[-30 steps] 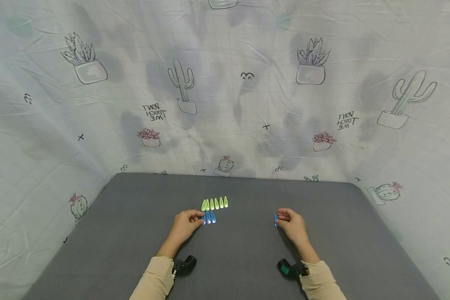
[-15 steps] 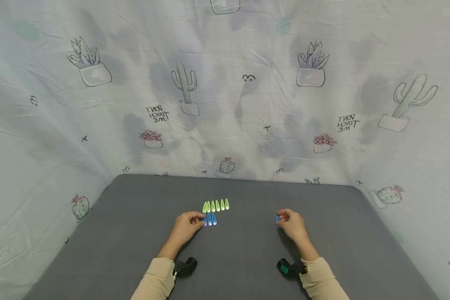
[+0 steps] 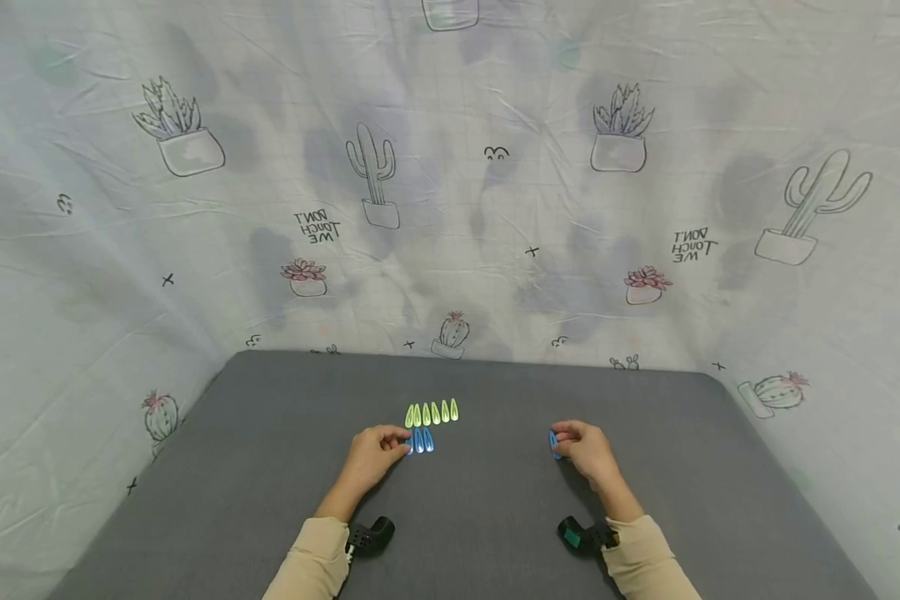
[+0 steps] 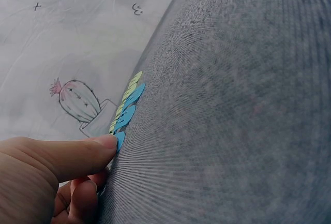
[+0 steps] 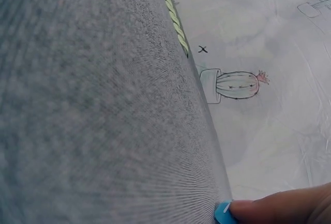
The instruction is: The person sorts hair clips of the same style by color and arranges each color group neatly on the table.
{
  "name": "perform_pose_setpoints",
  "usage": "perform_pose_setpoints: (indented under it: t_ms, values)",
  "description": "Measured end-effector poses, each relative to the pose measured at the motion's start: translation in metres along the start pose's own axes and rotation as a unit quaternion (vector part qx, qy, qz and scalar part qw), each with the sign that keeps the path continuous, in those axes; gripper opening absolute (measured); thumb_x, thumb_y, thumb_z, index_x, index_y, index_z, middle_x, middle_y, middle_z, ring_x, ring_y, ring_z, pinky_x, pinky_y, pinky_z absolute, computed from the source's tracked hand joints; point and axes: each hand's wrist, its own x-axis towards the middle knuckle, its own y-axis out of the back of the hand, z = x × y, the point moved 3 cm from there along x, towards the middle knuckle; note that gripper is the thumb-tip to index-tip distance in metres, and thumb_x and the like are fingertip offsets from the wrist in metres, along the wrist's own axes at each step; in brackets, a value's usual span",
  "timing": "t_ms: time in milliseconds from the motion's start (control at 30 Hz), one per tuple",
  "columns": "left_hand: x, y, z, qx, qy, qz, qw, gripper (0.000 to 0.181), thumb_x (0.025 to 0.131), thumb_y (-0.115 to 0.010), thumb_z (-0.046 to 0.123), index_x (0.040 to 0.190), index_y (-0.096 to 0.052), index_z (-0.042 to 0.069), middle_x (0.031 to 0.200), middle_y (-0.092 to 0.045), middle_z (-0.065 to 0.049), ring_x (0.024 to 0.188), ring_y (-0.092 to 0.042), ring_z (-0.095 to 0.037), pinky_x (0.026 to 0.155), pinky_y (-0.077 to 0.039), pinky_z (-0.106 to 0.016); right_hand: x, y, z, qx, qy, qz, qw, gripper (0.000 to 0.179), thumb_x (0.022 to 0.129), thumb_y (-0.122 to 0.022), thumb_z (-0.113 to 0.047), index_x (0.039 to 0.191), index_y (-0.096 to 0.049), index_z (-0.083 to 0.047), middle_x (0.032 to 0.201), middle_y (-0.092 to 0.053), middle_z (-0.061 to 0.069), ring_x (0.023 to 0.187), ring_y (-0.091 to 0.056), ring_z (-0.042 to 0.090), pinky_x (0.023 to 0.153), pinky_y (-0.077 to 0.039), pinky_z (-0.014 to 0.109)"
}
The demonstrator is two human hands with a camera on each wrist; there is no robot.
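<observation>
Several green snap hair clips [image 3: 436, 412] lie side by side in a row on the grey table. In front of them, blue hair clips [image 3: 428, 440] form a shorter row. My left hand [image 3: 373, 454] pinches the leftmost blue hair clip [image 4: 121, 141] of that row between thumb and fingers; the fingers hide part of it. Farther right, my right hand [image 3: 587, 452] holds a single blue hair clip [image 3: 552, 443] by its edge, close over the table. In the right wrist view, the thumb [image 5: 279, 206] covers much of this clip.
The grey table [image 3: 487, 517] reaches back to a pale curtain [image 3: 450, 192] printed with cacti, which also hangs along both sides. A black wrist camera sits on the left wrist [image 3: 371, 535] and another on the right wrist [image 3: 583, 536].
The blue clip in my right hand has tilted slightly and come a little nearer to me. My left hand keeps its pinch at the row's left end. The head view has shifted slightly.
</observation>
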Motion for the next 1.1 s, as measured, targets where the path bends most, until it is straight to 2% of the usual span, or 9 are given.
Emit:
perform_pose_setpoints:
  t_ms: [200,500,600,800,1100]
  values:
    - [0.001,-0.001,-0.001,0.000,-0.004,0.002,1.0000,0.013,0.077,-0.076,0.008,0.090,-0.074,0.009,0.066,-0.053,0.004,0.060,-0.045,-0.008,0.054,-0.038,-0.022,0.003,-0.001,0.003,0.031,0.000,-0.001,0.9995,0.031,0.086,-0.059,0.006,0.117,-0.062,0.006,0.097,-0.062,0.014,0.082,-0.057,0.015,0.069,-0.050,0.024]
    - [0.002,-0.002,-0.002,0.001,-0.004,0.005,1.0000,0.013,0.077,-0.076,0.007,0.090,-0.074,0.009,0.066,-0.054,0.004,0.059,-0.045,-0.008,0.054,-0.039,-0.022,0.003,-0.005,-0.002,0.037,0.015,-0.004,0.9992,0.030,0.086,-0.058,0.006,0.115,-0.063,0.005,0.094,-0.061,0.014,0.080,-0.055,0.015,0.065,-0.047,0.025]
    - [0.001,-0.001,-0.001,0.001,-0.011,0.007,0.9999,0.013,0.077,-0.076,0.007,0.090,-0.074,0.008,0.065,-0.054,0.004,0.059,-0.045,-0.007,0.054,-0.039,-0.023,0.003,-0.013,-0.009,0.048,0.022,-0.013,0.9985,0.029,0.085,-0.058,0.007,0.114,-0.064,0.004,0.092,-0.061,0.013,0.077,-0.055,0.014,0.063,-0.046,0.026]
    - [0.002,0.000,-0.001,-0.001,0.001,0.003,1.0000,0.013,0.077,-0.076,0.008,0.090,-0.075,0.010,0.065,-0.054,0.005,0.059,-0.045,-0.008,0.055,-0.039,-0.022,0.007,-0.035,-0.026,0.079,0.035,-0.033,0.9957,0.030,0.083,-0.059,0.008,0.113,-0.064,0.005,0.090,-0.061,0.015,0.075,-0.054,0.016,0.061,-0.045,0.028]
    - [0.001,0.001,0.002,0.002,0.001,0.004,1.0000,0.013,0.076,-0.077,0.008,0.089,-0.074,0.009,0.066,-0.054,0.005,0.059,-0.045,-0.008,0.055,-0.039,-0.022,0.010,-0.069,-0.047,0.125,0.046,-0.062,0.9891,0.034,0.076,-0.058,0.012,0.110,-0.064,0.008,0.084,-0.060,0.010,0.068,-0.052,0.012,0.058,-0.044,0.025]
